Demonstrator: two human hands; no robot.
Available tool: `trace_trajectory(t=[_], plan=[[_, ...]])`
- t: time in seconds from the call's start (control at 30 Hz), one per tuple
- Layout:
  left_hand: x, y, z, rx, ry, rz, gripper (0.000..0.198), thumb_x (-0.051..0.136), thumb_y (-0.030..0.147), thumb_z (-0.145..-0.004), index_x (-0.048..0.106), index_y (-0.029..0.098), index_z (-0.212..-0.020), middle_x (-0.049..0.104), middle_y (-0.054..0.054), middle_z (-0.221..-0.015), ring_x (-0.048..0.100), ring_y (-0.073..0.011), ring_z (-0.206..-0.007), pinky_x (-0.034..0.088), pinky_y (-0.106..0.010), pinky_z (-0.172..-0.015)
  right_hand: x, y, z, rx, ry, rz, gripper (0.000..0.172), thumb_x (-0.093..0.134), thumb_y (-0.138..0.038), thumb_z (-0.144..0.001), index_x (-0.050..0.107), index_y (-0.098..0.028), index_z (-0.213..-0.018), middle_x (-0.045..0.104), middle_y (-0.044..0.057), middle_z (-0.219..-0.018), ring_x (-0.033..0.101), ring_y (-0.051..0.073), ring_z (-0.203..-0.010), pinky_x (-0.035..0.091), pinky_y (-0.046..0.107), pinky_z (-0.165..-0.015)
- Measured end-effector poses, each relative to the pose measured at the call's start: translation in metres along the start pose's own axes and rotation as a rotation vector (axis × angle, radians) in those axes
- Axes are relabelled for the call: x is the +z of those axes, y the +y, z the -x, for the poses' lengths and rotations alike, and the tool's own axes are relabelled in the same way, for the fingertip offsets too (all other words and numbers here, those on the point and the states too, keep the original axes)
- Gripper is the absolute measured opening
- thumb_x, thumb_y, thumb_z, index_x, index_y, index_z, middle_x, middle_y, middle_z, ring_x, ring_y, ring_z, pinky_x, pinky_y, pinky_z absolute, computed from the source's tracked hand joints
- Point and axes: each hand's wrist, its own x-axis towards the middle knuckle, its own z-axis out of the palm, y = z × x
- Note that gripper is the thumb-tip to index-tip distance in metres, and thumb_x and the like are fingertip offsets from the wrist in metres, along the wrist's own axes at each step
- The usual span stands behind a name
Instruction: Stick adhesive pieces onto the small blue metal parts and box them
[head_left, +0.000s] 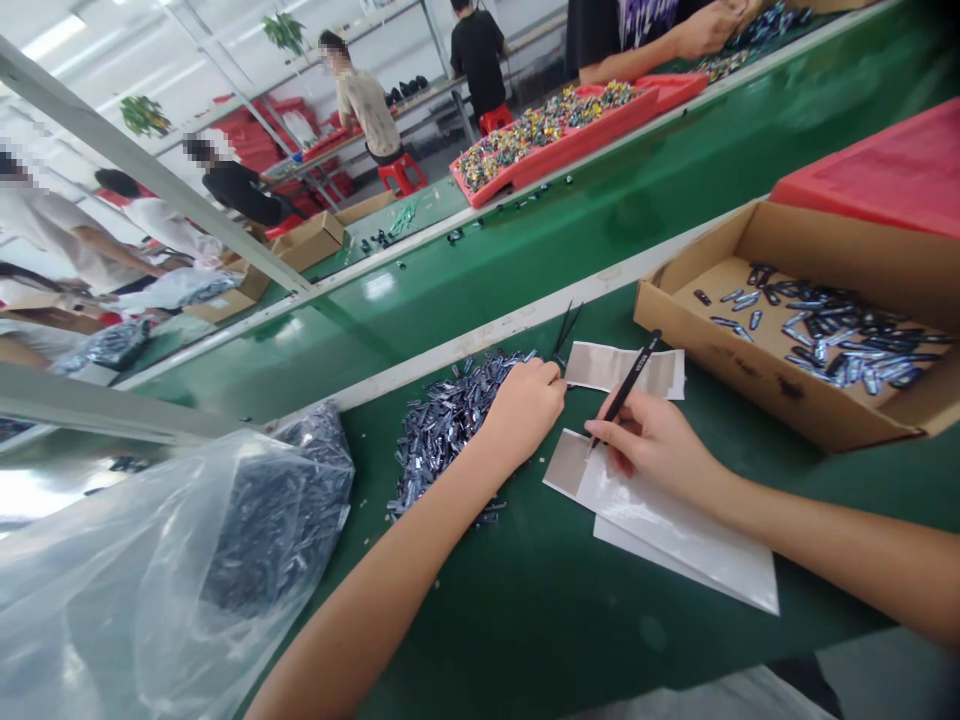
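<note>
My left hand [525, 405] rests with curled fingers on the right edge of a heap of small silvery-blue metal parts [442, 425] on the green table; what its fingertips pinch is hidden. My right hand [652, 445] grips black tweezers [626, 388] like a pen, tip down on a white and tan sheet of paper [660, 520]. A second pair of black tweezers [566, 330] lies just beyond my left hand. Another tan sheet [622, 368] lies behind the held tweezers.
A cardboard box [757, 370] with several of the same metal parts stands at the right, a red tray [892, 170] behind it. A clear plastic bag of parts [187, 560] fills the lower left. Beyond a green conveyor [525, 250], other people work beside a red tray of coloured parts [555, 135].
</note>
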Motion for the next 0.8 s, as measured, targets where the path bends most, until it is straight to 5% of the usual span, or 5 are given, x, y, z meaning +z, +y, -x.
trace_trajectory(t=[0.27, 0.47, 0.67, 0.8], plan=[[0.006, -0.001, 0.002, 0.105, 0.111, -0.209, 0.021, 0.046, 0.011, -0.088, 0.065, 0.011, -0.081, 0.061, -0.009, -0.085, 0.053, -0.0218, -0.085, 0.035, -0.035, -0.073, 0.000, 0.001, 0.000, -0.024, 0.006, -0.020, 0.017, 0.061, -0.029, -0.083, 0.050, -0.020, -0.073, 0.054, -0.006, -0.046, 0.053, 0.012, -0.038, 0.039, 0.024, -0.039], [0.001, 0.002, -0.003, 0.187, 0.044, -0.234, 0.019, 0.047, 0.007, -0.086, 0.065, 0.009, -0.078, 0.061, -0.011, -0.084, 0.055, -0.0230, -0.086, 0.036, -0.036, -0.076, 0.002, -0.001, 0.001, -0.017, 0.007, -0.054, 0.021, 0.062, -0.034, -0.082, 0.050, -0.020, -0.073, 0.053, -0.006, -0.047, 0.052, 0.011, -0.037, 0.039, 0.024, -0.040], [-0.014, 0.001, -0.001, -0.054, 0.091, 0.188, 0.018, 0.050, 0.010, -0.083, 0.068, 0.011, -0.082, 0.068, -0.011, -0.090, 0.062, -0.0214, -0.088, 0.045, -0.035, -0.079, -0.002, -0.006, 0.002, -0.034, 0.080, -0.026, 0.018, 0.064, -0.032, -0.081, 0.052, -0.020, -0.075, 0.059, -0.003, -0.052, 0.059, 0.015, -0.046, 0.046, 0.028, -0.048], [-0.024, 0.013, 0.022, -0.427, 0.093, 0.949, 0.015, 0.058, 0.019, -0.079, 0.067, 0.011, -0.088, 0.072, -0.009, -0.082, 0.068, -0.0181, -0.076, 0.053, -0.030, -0.071, -0.010, -0.015, 0.003, -0.099, 0.194, -0.037, 0.015, 0.066, -0.031, -0.079, 0.055, -0.021, -0.076, 0.067, 0.003, -0.072, 0.067, 0.020, -0.068, 0.054, 0.033, -0.064]])
